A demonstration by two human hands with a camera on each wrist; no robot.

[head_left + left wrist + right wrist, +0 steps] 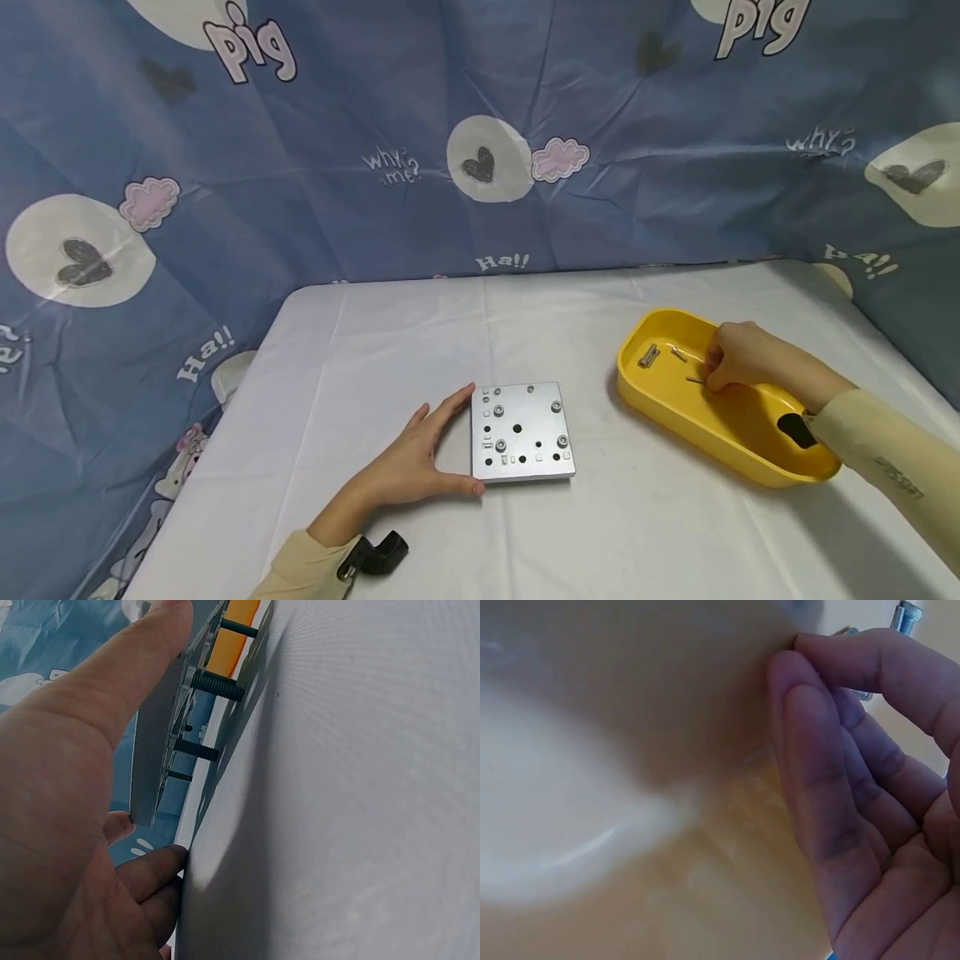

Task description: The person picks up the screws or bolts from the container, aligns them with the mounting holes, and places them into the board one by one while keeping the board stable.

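- Left hand point(416, 462) grips the metal plate point(522, 432) by its left corners.
- Right hand point(742, 354) pinches a small screw point(694, 380) inside the yellow tray point(675, 421).
- Loose screws point(649, 357) lie near its far-left corner.

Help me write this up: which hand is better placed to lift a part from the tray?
Probably the right hand: it is inside the tray, right at a part. The left hand is farther off, holding the plate.

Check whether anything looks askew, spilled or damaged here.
One oddity: the square silver metal plate isn't flush with the white cloth; in the left wrist view, dark threaded bolts protrude beneath it. Nothing looks spilled: the small loose metal parts lie inside the glossy yellow oblong tray. I see no damage.
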